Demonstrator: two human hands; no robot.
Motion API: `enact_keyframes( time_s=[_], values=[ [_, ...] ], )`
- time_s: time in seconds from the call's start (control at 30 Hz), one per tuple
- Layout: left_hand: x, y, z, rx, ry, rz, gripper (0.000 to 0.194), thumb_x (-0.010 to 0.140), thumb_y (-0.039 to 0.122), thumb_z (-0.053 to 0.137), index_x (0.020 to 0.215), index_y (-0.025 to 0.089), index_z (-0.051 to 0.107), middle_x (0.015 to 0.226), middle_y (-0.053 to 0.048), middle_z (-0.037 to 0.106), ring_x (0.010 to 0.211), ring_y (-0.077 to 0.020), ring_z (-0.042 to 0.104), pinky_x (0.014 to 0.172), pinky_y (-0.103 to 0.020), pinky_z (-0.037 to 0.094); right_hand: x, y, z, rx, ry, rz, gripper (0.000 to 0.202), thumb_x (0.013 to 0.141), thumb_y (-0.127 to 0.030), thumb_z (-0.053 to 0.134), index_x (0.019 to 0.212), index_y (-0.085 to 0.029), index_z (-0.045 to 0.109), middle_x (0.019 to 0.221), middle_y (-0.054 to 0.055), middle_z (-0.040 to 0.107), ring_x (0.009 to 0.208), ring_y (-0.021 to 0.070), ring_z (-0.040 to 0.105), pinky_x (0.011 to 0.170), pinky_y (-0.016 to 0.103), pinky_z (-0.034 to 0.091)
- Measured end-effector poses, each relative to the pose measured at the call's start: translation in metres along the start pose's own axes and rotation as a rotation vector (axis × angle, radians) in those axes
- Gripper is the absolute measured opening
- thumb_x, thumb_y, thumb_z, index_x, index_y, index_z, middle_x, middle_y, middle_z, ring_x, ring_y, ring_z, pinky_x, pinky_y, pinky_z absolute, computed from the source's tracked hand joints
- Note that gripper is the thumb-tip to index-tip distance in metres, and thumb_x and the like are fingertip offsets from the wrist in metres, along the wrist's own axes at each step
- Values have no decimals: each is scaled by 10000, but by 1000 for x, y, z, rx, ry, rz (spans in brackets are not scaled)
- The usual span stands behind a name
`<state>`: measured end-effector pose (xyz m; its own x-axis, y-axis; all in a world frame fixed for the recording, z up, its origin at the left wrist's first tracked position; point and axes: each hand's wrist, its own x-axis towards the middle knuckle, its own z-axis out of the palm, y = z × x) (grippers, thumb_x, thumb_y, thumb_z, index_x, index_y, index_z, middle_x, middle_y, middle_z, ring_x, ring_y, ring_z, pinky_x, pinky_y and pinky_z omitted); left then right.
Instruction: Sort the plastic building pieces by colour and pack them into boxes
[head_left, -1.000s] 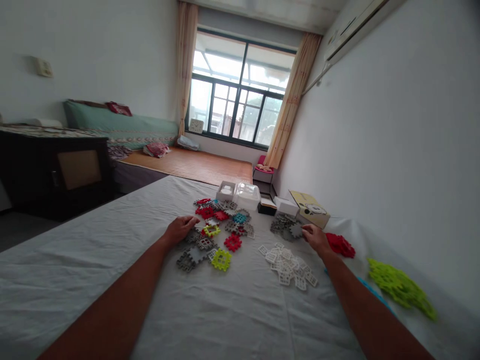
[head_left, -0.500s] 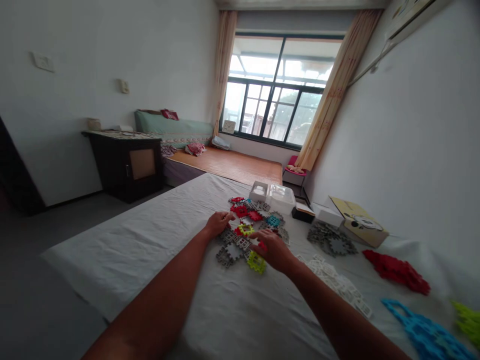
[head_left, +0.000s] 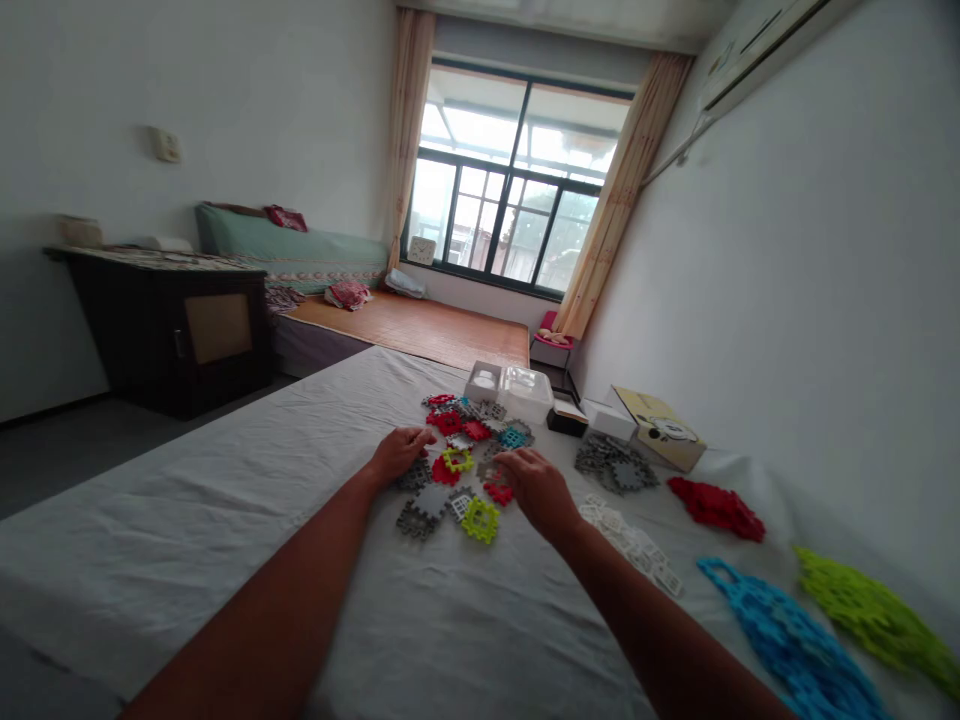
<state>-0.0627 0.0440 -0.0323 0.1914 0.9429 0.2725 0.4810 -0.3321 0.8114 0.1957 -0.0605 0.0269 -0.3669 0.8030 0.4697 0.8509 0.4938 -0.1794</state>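
My left hand (head_left: 401,455), its fingers curled, is at the left edge of a loose pile of flat notched building pieces. A bit of red shows by its fingertips; what it holds, if anything, is hidden. On the pile's right side, my right hand (head_left: 536,485) has its fingers bent together at a grey building piece (head_left: 489,470). Just below those fingers lies a red piece (head_left: 498,492). Between the hands are a yellow-green ring-shaped piece (head_left: 457,460) and a red piece (head_left: 444,471). Nearer me lie a grey piece (head_left: 430,502) and a yellow-green square piece (head_left: 480,520).
Sorted piles lie to the right: grey (head_left: 619,465), white (head_left: 630,540), red (head_left: 716,508), blue (head_left: 787,635) and yellow-green (head_left: 870,610). Behind the mixed pile stand a clear plastic box (head_left: 526,392), a black box (head_left: 568,415) and a yellow carton (head_left: 660,428). A pale sheet (head_left: 247,490) covers the surface.
The view has turned to the right. Grey pieces by my left hand have shifted, uncovering more of the red piece in the middle. My right hand has drawn away from the yellow-green ring-shaped piece.
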Motion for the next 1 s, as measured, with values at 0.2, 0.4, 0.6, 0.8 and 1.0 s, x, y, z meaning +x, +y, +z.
enact_keyframes(
  time_s=[0.2, 0.4, 0.6, 0.8, 1.0],
  values=[
    [2, -4, 1, 42, 4, 12, 560, 786, 604, 376, 866, 154, 700, 692, -49, 708, 674, -202, 665, 626, -265, 451, -39, 160, -37, 8, 281, 571, 316, 828, -375, 448, 990, -153, 605, 845, 78, 704, 745, 193, 658, 681, 284, 484],
    [1, -3, 1, 92, 30, -9, 556, 786, 598, 365, 872, 169, 708, 677, -41, 707, 677, -197, 661, 635, -259, 443, -75, 230, -44, -49, 318, 698, 243, 734, -297, 475, 852, -150, 628, 794, 109, 697, 727, 230, 654, 676, 343, 491],
    [-1, 2, 1, 109, 30, -26, 554, 795, 582, 354, 858, 165, 711, 662, -46, 705, 667, -195, 656, 613, -253, 433, -49, 195, -29, -72, 283, 540, 324, 789, -296, 411, 980, -128, 612, 968, 170, 662, 896, 280, 622, 818, 433, 451],
    [-1, 0, 1, 95, 31, -26, 544, 794, 580, 364, 858, 167, 712, 663, -42, 701, 672, -195, 654, 616, -255, 437, 2, 125, 22, 37, -6, 211, 296, 782, -333, 530, 1047, -262, 642, 1022, 63, 691, 862, 200, 654, 779, 300, 495],
    [-1, -3, 1, 50, 25, -25, 548, 801, 579, 357, 869, 161, 705, 692, -40, 704, 677, -186, 659, 617, -249, 445, 8, 83, 42, -30, -114, 122, 258, 805, -305, 511, 1009, -305, 670, 988, 71, 706, 912, 235, 646, 791, 341, 472]
  ],
)
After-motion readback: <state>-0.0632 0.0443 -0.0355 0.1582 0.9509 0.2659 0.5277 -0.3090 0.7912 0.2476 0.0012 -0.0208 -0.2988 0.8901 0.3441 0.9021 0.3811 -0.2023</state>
